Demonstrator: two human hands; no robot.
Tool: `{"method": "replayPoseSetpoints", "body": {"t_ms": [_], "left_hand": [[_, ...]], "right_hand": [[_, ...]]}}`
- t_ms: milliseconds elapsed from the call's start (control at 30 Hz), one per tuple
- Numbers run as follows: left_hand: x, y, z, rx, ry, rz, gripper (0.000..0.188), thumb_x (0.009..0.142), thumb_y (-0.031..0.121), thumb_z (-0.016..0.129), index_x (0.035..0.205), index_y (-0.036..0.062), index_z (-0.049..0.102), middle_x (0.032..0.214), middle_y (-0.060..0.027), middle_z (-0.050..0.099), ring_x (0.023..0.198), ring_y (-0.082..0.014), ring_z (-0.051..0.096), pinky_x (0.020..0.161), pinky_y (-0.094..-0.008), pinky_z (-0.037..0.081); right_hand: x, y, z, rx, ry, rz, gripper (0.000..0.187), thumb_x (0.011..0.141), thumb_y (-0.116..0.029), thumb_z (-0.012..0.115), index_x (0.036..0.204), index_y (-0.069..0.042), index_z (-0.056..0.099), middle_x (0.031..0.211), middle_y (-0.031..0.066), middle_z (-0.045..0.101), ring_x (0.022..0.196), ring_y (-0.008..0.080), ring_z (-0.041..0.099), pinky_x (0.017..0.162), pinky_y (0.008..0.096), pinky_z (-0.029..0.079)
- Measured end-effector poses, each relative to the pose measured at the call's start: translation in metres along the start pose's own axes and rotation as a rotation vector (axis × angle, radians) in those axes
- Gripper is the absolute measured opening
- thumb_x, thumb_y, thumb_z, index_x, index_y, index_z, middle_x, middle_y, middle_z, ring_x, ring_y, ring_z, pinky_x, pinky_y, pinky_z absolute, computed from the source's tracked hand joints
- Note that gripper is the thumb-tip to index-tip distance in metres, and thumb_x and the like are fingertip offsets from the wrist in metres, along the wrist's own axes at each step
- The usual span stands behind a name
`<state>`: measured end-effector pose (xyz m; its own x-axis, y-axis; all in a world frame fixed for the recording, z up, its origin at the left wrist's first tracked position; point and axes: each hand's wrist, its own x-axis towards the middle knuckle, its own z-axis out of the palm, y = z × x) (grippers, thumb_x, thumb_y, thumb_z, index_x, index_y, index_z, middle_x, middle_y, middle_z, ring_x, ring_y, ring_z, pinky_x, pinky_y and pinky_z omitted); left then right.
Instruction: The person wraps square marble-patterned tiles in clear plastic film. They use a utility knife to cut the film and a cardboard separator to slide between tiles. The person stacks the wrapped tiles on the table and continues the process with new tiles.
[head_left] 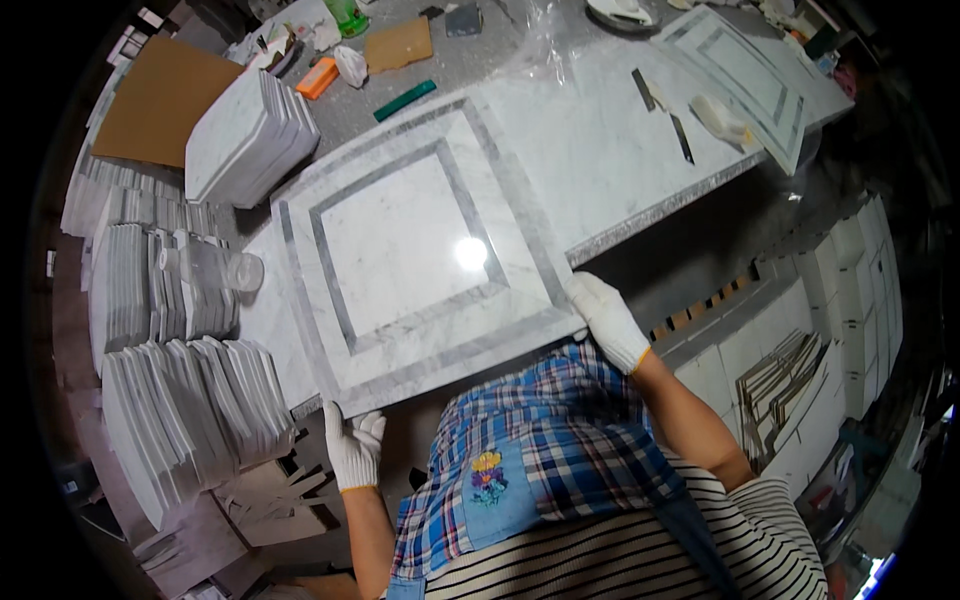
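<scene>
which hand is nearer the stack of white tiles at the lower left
Left. The left hand grips the marble panel's near-left corner, just right of the tile stack. The right hand holds the panel's right corner, farther away.

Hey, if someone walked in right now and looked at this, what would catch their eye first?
First, the large square white marble panel with grey inlaid borders, lying mid-table with a light glare on it. Both white-gloved hands grip its near edge: the left hand at the lower left corner, the right hand at the lower right corner. Stacks of white marble tiles crowd the left side.
</scene>
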<state>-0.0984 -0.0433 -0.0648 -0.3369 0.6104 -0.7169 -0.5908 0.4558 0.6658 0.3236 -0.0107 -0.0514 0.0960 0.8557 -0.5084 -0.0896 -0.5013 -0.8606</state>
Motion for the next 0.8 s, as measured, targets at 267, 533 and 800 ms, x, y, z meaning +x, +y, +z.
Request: {"method": "replayPoseSetpoints", "body": {"t_ms": [267,533,800], "left_hand": [[-0.035,-0.042,0.022,-0.029,-0.413,-0.222,0.048,0.099,0.046,0.060,0.109,-0.0015,0.057,0.088,-0.0155,0.064,0.074,-0.0271,0.064,0.067,-0.0377,0.055],[-0.096,-0.027,0.110,0.994,-0.636,0.114,0.031,0.095,0.022,0.063,0.112,-0.0048,0.066,0.094,-0.0097,0.070,0.084,-0.0162,0.063,0.081,-0.0274,0.049],[-0.093,-0.030,0.135,1.088,-0.715,0.415,0.026,0.095,0.019,0.061,0.104,-0.0035,0.069,0.088,-0.0074,0.071,0.078,-0.0111,0.060,0.072,-0.0257,0.047]], "right_hand": [[-0.028,0.020,-0.005,0.168,0.126,0.077,0.052,0.109,-0.045,0.035,0.114,-0.001,0.062,0.083,0.0065,0.066,0.059,0.0069,0.055,0.053,0.0208,0.045],[-0.037,0.018,-0.001,0.256,0.136,0.094,0.043,0.108,-0.039,0.041,0.114,-0.002,0.062,0.080,0.0037,0.063,0.060,0.0052,0.049,0.052,0.0197,0.040],[-0.032,0.041,-0.011,0.505,0.005,0.150,0.033,0.107,-0.034,0.042,0.106,-0.007,0.060,0.072,-0.0045,0.051,0.056,0.0026,0.042,0.049,0.0177,0.035]]}}
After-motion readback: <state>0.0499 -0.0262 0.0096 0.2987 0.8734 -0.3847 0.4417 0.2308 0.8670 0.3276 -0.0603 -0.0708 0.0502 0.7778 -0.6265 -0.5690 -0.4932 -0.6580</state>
